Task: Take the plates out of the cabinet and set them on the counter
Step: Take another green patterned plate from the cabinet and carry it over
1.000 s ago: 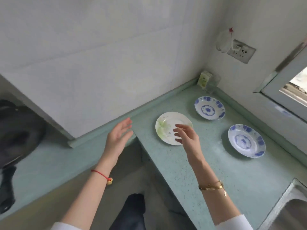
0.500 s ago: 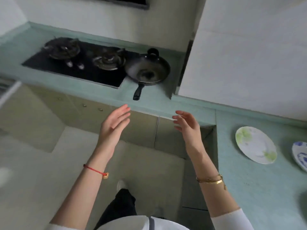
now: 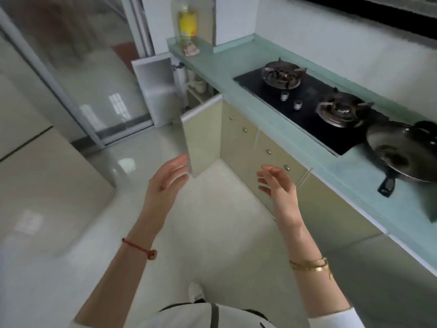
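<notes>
My left hand (image 3: 165,185) and my right hand (image 3: 279,185) hang in the air over the floor, palms facing each other, fingers apart, nothing in either. Ahead of them a lower cabinet stands with both doors swung out: a beige door (image 3: 201,138) near my left fingertips and a white-backed door (image 3: 158,88) farther off. Between the doors I make out pale dishes (image 3: 198,84) on shelves inside, blurred. The green counter (image 3: 295,143) runs along the right. No plate shows on the counter in this view.
A black two-burner hob (image 3: 307,105) is set into the counter, and a dark frying pan (image 3: 402,155) sits at its right end. A yellow-labelled bottle (image 3: 188,24) stands at the counter's far end. A glass sliding door (image 3: 78,74) is on the left.
My view has swung left, from the corner with three plates past the pan and hob to the open cabinet. Both hands stayed raised and empty.
</notes>
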`<action>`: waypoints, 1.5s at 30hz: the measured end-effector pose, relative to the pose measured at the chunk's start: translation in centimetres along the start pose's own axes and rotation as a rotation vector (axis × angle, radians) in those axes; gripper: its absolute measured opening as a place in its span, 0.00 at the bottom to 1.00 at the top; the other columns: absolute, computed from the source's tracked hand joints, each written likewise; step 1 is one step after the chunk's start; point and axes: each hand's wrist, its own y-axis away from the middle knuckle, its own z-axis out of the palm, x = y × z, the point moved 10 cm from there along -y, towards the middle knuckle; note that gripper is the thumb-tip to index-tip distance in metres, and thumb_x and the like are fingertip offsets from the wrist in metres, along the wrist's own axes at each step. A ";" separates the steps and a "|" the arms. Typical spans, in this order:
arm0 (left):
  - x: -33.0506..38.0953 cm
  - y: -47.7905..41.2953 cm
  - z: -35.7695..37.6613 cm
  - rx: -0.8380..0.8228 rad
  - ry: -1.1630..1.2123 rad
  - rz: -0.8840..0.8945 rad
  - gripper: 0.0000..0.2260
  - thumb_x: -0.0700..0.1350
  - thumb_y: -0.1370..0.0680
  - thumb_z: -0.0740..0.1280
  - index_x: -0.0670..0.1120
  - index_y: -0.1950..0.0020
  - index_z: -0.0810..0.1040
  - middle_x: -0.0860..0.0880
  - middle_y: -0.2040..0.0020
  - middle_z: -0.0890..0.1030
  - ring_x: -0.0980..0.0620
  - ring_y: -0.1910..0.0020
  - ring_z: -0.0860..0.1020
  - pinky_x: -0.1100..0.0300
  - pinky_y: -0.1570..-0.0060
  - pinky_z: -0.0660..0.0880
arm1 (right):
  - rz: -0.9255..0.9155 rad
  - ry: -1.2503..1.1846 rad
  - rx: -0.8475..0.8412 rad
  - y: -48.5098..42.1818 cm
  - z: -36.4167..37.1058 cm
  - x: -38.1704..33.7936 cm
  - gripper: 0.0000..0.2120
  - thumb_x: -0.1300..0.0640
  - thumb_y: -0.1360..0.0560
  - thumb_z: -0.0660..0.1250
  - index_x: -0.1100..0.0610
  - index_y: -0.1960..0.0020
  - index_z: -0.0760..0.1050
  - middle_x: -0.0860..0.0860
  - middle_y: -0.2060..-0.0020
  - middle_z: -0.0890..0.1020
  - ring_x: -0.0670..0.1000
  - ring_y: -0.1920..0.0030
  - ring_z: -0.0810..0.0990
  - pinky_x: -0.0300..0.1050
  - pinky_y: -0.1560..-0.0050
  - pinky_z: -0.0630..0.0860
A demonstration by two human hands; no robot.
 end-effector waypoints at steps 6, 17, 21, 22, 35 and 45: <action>-1.5 -4.9 -12.0 0.120 -0.002 -0.003 0.18 0.35 0.20 0.66 0.48 0.32 0.77 0.50 0.32 0.79 0.52 0.34 0.78 0.48 0.30 0.72 | 0.010 0.019 -0.138 -3.8 13.9 0.1 0.08 0.62 0.21 0.63 0.57 0.44 0.78 0.50 0.55 0.83 0.49 0.53 0.80 0.42 0.51 0.77; -1.9 -21.3 -22.5 0.269 0.013 -0.004 0.18 0.36 0.19 0.65 0.47 0.30 0.76 0.48 0.33 0.80 0.51 0.34 0.78 0.49 0.31 0.73 | 0.008 0.044 -0.320 -18.0 33.7 0.0 0.10 0.62 0.21 0.62 0.60 0.42 0.78 0.51 0.54 0.83 0.49 0.52 0.81 0.42 0.51 0.78; -0.7 -30.9 -25.0 0.290 0.015 0.011 0.18 0.34 0.20 0.64 0.44 0.30 0.75 0.45 0.33 0.79 0.47 0.34 0.78 0.44 0.30 0.72 | 0.003 0.049 -0.337 -26.0 40.6 -1.9 0.09 0.61 0.21 0.63 0.60 0.43 0.78 0.51 0.54 0.83 0.49 0.52 0.81 0.42 0.50 0.78; -0.4 -33.2 -25.5 0.290 0.012 0.011 0.18 0.34 0.20 0.64 0.43 0.30 0.75 0.45 0.33 0.79 0.47 0.34 0.78 0.43 0.30 0.71 | 0.001 0.053 -0.343 -28.0 42.3 -2.4 0.09 0.61 0.21 0.63 0.60 0.43 0.78 0.50 0.55 0.83 0.49 0.52 0.81 0.41 0.51 0.78; -1.9 -59.8 -29.8 0.171 0.006 -0.061 0.18 0.33 0.21 0.66 0.49 0.35 0.77 0.46 0.36 0.82 0.49 0.37 0.80 0.44 0.31 0.73 | 0.057 0.121 -0.239 -46.6 56.3 -2.8 0.08 0.62 0.21 0.63 0.55 0.46 0.78 0.50 0.53 0.83 0.49 0.51 0.81 0.44 0.47 0.78; -4.2 -83.0 -28.0 -0.283 -0.147 -0.113 0.16 0.36 0.21 0.68 0.51 0.37 0.79 0.56 0.41 0.83 0.53 0.38 0.80 0.57 0.35 0.74 | 0.125 0.077 0.163 -57.2 60.0 0.3 0.10 0.60 0.20 0.62 0.58 0.41 0.78 0.54 0.49 0.82 0.53 0.47 0.81 0.45 0.46 0.78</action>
